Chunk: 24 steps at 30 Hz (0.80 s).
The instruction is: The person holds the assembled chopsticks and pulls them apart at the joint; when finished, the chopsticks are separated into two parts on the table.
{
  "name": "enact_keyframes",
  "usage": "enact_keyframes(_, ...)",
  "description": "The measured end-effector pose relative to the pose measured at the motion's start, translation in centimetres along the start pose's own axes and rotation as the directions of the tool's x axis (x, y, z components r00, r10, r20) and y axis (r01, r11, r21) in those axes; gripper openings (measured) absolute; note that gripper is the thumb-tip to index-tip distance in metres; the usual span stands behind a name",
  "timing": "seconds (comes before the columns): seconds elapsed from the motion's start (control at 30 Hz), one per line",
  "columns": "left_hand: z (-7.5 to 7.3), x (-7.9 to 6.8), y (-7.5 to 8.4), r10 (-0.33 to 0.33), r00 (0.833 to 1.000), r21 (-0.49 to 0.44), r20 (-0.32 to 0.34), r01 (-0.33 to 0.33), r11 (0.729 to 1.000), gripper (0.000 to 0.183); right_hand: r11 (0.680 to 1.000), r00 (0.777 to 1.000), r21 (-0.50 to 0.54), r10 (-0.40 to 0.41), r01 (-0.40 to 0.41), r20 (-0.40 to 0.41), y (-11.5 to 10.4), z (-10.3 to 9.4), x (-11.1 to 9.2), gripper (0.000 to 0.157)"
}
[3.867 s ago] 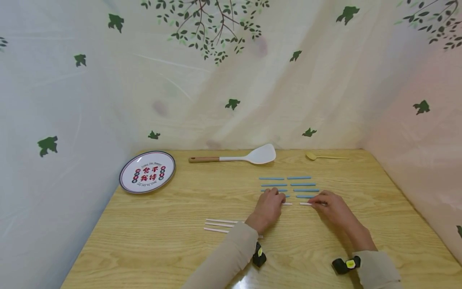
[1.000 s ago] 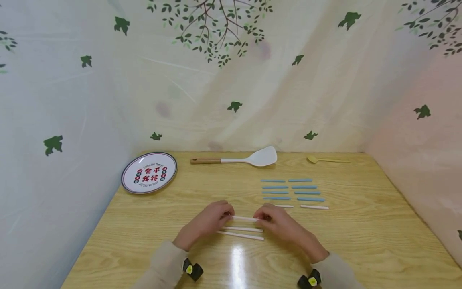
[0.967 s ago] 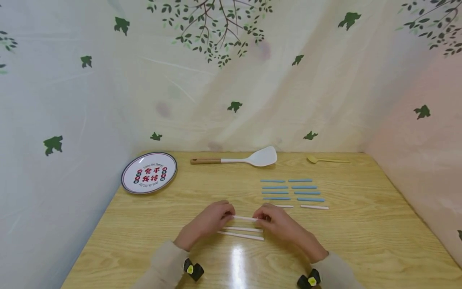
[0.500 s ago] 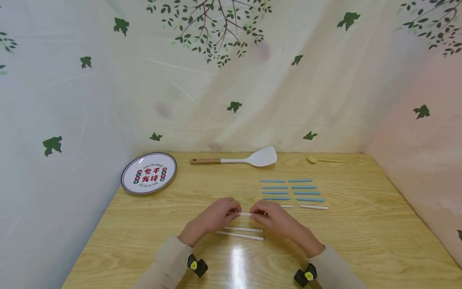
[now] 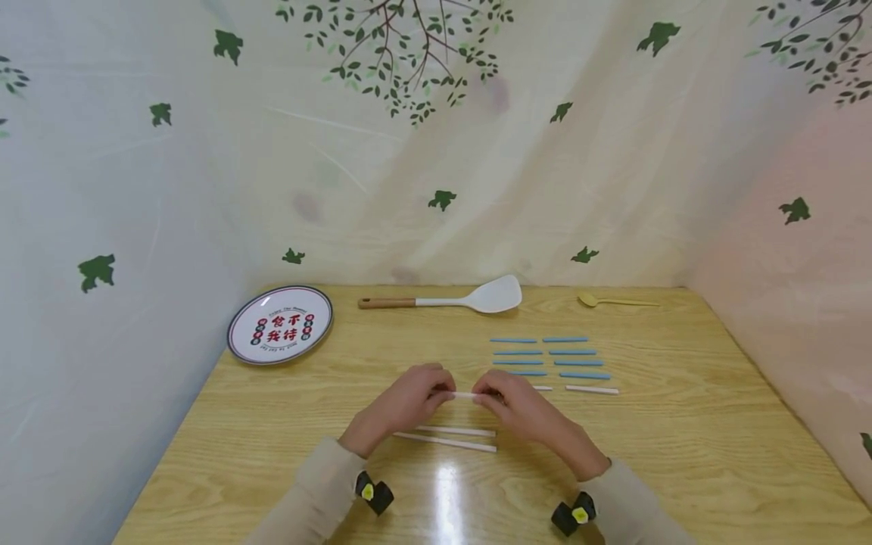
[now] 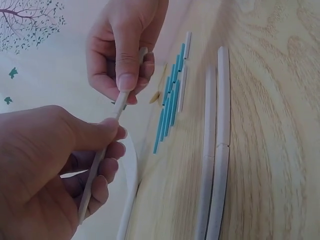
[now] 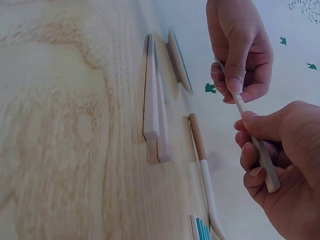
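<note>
Over a wood-grain table (image 5: 272, 454), the head view shows the left hand (image 5: 412, 397) and right hand (image 5: 515, 403) pinching one white chopstick (image 5: 465, 394). The left wrist view has it raised, blue sticks (image 6: 174, 102) lying beyond; the right wrist view adds a spatula (image 7: 204, 170) past two loose chopsticks (image 7: 151, 95).

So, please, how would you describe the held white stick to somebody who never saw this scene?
On the table, look nearer than the spatula, where the left hand and right hand almost meet. The white stick runs between them, pinched by both. The other white sticks and the blue sticks lie on the table; only this one is held up.
</note>
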<state>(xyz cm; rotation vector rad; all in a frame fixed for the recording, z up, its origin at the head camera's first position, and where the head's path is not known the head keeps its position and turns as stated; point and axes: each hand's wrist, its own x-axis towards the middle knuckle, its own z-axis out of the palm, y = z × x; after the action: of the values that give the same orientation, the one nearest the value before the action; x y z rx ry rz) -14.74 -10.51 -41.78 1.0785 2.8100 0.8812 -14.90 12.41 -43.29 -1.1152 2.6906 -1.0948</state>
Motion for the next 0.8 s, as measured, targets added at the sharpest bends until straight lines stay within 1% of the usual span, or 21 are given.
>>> enact_keyframes(0.13, 0.15, 0.13, -0.34, 0.017, 0.999, 0.003, -0.034, -0.017, 1.0, 0.007, 1.0, 1.0, -0.014, -0.017, 0.017, -0.022, 0.04, -0.05, 0.11, 0.012)
enact_keyframes(0.37, 0.31, 0.17, -0.44, 0.015, 0.998, -0.015, -0.062, -0.016, 1.0, 0.006, 0.999, 0.999, -0.025, -0.03, 0.029, -0.032, 0.1, 0.07, -0.02, 0.008)
enact_keyframes(0.57, 0.29, 0.21, -0.17, 0.014, 0.997, -0.031, -0.08, -0.017, 0.999, 0.006, 0.998, 0.997, -0.033, -0.059, 0.057, -0.056, 0.22, 0.0, -0.27, 0.01)
enact_keyframes(0.8, 0.45, 0.36, 0.08, 0.027, 0.995, -0.023, -0.095, -0.03, 0.999, 0.006, 0.994, 0.991, -0.038, -0.105, 0.102, -0.087, 0.63, 0.09, -0.62, 0.011)
